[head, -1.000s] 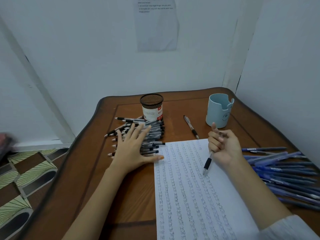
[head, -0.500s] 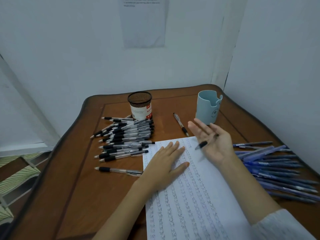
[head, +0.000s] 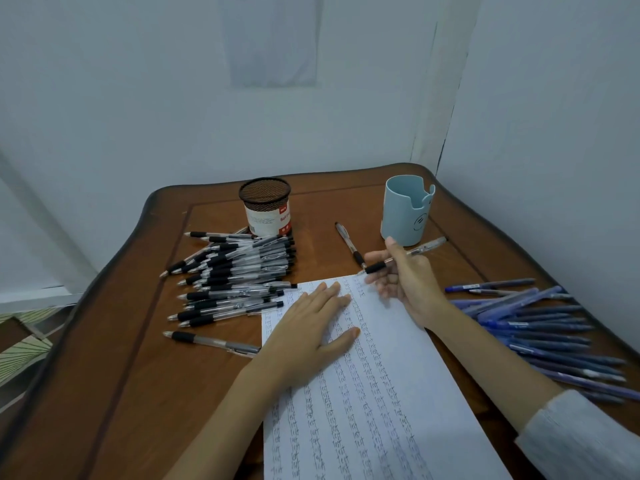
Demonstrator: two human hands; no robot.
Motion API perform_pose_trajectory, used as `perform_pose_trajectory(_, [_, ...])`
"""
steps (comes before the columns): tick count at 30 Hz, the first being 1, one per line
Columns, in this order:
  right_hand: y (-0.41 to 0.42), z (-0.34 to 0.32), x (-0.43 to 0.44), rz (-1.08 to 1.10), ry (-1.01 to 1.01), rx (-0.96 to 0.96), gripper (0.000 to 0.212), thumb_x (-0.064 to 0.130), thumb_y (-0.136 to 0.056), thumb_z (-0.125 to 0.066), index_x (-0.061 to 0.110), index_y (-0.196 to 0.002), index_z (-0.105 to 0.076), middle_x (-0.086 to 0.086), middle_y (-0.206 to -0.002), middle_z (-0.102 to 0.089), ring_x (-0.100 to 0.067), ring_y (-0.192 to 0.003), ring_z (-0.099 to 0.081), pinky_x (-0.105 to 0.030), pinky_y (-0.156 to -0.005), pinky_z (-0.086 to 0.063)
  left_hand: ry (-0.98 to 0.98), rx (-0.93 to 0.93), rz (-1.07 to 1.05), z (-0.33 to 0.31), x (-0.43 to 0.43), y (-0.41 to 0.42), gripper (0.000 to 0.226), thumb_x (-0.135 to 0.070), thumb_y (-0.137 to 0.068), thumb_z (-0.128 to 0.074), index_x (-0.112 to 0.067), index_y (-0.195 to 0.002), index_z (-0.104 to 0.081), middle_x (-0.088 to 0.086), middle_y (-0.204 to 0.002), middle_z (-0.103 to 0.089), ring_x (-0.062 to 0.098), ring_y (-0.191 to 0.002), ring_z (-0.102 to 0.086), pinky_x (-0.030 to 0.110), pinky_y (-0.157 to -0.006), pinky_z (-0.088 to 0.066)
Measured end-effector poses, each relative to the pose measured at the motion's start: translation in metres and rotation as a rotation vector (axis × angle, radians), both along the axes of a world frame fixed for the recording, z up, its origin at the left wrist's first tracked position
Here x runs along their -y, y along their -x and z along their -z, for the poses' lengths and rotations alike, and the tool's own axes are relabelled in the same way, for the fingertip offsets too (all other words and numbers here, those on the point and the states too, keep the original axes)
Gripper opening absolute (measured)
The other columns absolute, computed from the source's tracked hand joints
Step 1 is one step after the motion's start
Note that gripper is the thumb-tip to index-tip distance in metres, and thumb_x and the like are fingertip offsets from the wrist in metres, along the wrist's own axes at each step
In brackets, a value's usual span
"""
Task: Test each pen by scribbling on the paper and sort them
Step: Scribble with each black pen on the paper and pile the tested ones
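One black-gripped pen [head: 423, 249] is pinched between the thumb and fingers of the right hand [head: 410, 289]. Its tip is lowered to the far edge of the paper [head: 381, 403], though contact cannot be made out. Its clear barrel slants up to the right, towards a light blue cup [head: 407, 216]. The left hand [head: 311, 329] is laid flat on the upper left part of the sheet, with fingers straight and together and thumb spread; nothing is held by it. The paper is covered in rows of small scribbles and lies on the wooden counter [head: 131, 368]. To its left a heap of black-gripped pens [head: 239, 271] is spread, and a single pen [head: 211, 341] lies apart from it, nearer the person. Another lone pen [head: 349, 244] lies beyond the sheet, between a black mesh holder [head: 266, 206] and the cup. On the right, blue pens [head: 540, 327] are fanned out beside the right forearm. A pale sheet [head: 273, 39] is fixed to the wall behind.
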State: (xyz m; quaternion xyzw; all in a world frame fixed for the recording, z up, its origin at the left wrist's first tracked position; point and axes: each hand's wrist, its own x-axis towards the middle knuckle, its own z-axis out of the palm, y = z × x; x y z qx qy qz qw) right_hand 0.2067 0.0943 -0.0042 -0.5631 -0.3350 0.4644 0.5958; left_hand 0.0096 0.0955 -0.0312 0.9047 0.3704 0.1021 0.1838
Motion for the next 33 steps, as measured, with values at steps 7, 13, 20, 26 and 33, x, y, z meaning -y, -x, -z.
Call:
perform_pose_trajectory(7, [0.015, 0.011, -0.005, 0.059, -0.065, 0.388, 0.042, 0.037, -0.084, -0.072, 0.005, -0.066, -0.051, -0.01, -0.051, -0.058, -0.013, -0.03, -0.043, -0.018, -0.033, -0.03, 0.035, 0.001, 0.012, 0.0, -0.003, 0.0, 0.063, -0.061, -0.093, -0.033, -0.031, -0.148, -0.024, -0.013, -0.16, -0.007, 0.001, -0.146, 0.004, 0.024, -0.118, 0.005])
perform_pose_trajectory(13, [-0.002, 0.005, -0.01, -0.097, -0.085, 0.471, 0.04, 0.033, -0.084, -0.071, -0.003, -0.075, -0.056, -0.011, -0.052, -0.059, -0.015, -0.034, -0.047, -0.02, -0.036, -0.035, 0.075, 0.001, 0.02, -0.003, -0.005, 0.0, 0.071, -0.067, -0.088, -0.03, -0.032, -0.149, -0.024, -0.015, -0.16, -0.006, -0.001, -0.145, 0.006, 0.026, -0.119, 0.005])
perform_pose_trajectory(20, [0.008, 0.016, -0.011, 0.094, -0.11, 0.469, 0.039, 0.013, -0.087, -0.069, 0.004, -0.057, -0.046, -0.012, -0.045, -0.052, -0.01, -0.027, -0.044, -0.016, -0.031, -0.029, 0.072, 0.0, 0.02, -0.002, -0.005, -0.001, 0.071, -0.067, -0.087, -0.029, -0.032, -0.149, -0.023, -0.016, -0.16, -0.004, -0.002, -0.144, 0.009, 0.022, -0.116, 0.008])
perform_pose_trajectory(26, [0.008, 0.023, -0.011, 0.083, -0.201, 0.576, 0.044, -0.003, -0.085, -0.061, 0.012, -0.052, -0.036, -0.003, -0.047, -0.037, -0.01, -0.036, -0.053, -0.019, -0.038, -0.038, 0.003, 0.031, -0.007, -0.001, -0.003, -0.002, 0.062, -0.062, -0.093, -0.035, -0.033, -0.147, -0.028, -0.016, -0.159, -0.011, -0.001, -0.145, 0.001, 0.018, -0.115, 0.005])
perform_pose_trajectory(33, [0.007, 0.022, -0.012, 0.047, -0.209, 0.578, 0.034, -0.005, -0.084, -0.062, 0.002, -0.056, -0.043, -0.007, -0.048, -0.04, -0.019, -0.04, -0.053, -0.018, -0.038, -0.039, 0.001, 0.056, -0.028, -0.002, -0.002, -0.004, 0.063, -0.061, -0.092, -0.039, -0.031, -0.147, -0.03, -0.015, -0.158, -0.014, -0.001, -0.145, -0.003, 0.02, -0.117, 0.0])
